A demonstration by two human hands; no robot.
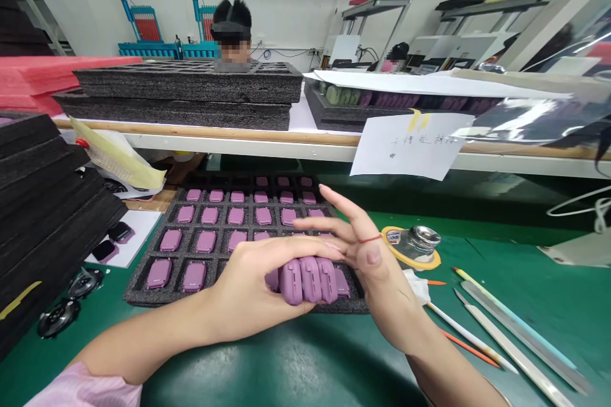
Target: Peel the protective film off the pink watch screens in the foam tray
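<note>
Several purple watch cases [309, 280] stand side by side in a row, gripped by my left hand [258, 273], its thumb along the top and its fingers underneath. My right hand [370, 248] is beside the far end of the row, fingers stretched out and apart, its palm side close to the cases; whether it touches them I cannot tell. Beneath both hands lies a black foam tray [179, 289] with a purple watch case [194, 276] in many of its pockets. My hands hide part of the tray's right side.
Right of the tray are a glass bottle [420, 243] on a yellow ring, tweezers [510, 343], a ruler [525, 337] and a swab-like stick [470, 337]. Black foam stacks [42, 203] rise at left. A shelf [229, 140] crosses behind, holding more trays. A person [231, 32] sits beyond.
</note>
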